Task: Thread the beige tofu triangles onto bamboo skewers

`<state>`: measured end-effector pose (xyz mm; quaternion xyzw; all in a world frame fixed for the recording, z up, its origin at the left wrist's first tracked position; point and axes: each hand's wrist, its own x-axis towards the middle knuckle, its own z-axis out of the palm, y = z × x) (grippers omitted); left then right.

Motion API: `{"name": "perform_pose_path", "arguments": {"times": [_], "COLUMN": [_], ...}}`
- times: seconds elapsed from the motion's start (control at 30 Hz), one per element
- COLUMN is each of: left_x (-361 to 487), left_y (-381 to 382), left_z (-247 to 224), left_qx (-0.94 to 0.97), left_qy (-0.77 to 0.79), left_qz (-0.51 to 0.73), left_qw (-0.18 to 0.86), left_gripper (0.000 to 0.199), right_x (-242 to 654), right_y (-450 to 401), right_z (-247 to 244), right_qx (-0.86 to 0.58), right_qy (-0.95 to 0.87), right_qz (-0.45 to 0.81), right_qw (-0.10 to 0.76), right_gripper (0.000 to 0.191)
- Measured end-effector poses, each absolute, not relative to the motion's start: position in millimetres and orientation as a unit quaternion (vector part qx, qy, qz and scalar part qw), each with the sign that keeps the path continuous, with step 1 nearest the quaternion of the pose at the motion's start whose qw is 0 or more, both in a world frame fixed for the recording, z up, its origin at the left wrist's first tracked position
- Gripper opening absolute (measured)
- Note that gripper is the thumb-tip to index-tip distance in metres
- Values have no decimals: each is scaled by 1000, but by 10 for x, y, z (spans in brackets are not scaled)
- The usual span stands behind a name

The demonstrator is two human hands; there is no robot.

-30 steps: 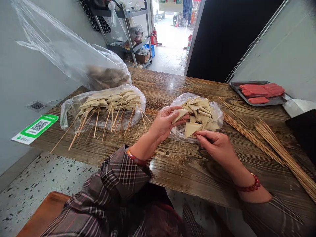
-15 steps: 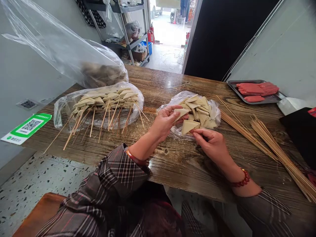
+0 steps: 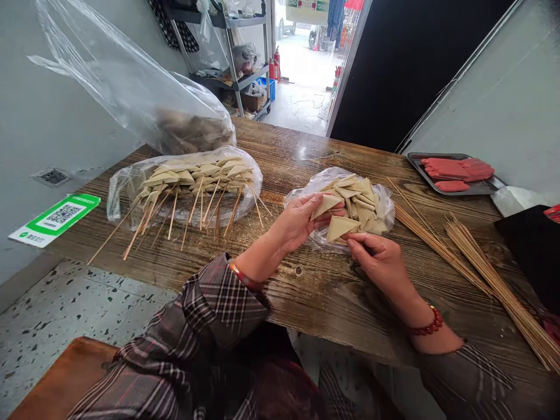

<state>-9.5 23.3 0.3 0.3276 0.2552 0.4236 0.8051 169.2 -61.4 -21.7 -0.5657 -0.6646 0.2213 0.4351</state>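
My left hand (image 3: 301,217) pinches a beige tofu triangle (image 3: 326,205), its fingers curled behind the piece. Close by on the right, my right hand (image 3: 377,255) is closed, thumb and forefinger pressed together at the lower corner of another tofu triangle (image 3: 342,227). Whether a stick is also in those fingers is hidden. Behind both hands, a pile of loose tofu triangles (image 3: 362,195) lies on a clear plastic bag (image 3: 301,189). To the left, tofu triangles on skewers (image 3: 199,175) rest on another plastic bag (image 3: 120,195), their sticks pointing towards me.
Bundles of bamboo skewers (image 3: 494,274) lie on the wooden table (image 3: 315,303) at right. Behind them is a black tray (image 3: 431,185) of red sausage-like pieces (image 3: 455,169). A large plastic bag (image 3: 192,125) stands at the back left, near a green-and-white code card (image 3: 56,219).
The view has shifted slightly, moving the scene a little to the right. Both hands keep nearly the same pose, and the two tofu triangles stay in front of the pile.
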Motion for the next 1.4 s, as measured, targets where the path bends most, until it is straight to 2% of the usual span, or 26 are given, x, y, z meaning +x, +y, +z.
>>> {"name": "perform_pose_path", "arguments": {"times": [0.87,1.13,1.4], "left_x": [-45,-44,-55], "left_y": [137,147,138], "left_z": [-11,-44,-22], "left_qx": [352,366,375], "left_qy": [226,222,227], "left_qz": [441,431,421], "left_qw": [794,794,794], "left_gripper": [28,35,31], "right_x": [1684,1680,1677], "right_y": [-614,-603,-597], "right_z": [-271,-269,-245], "right_qx": [-552,-546,-538], "right_qy": [-692,-692,-698], "right_qz": [158,150,148], "right_qw": [438,447,449], "right_gripper": [18,17,16]}}
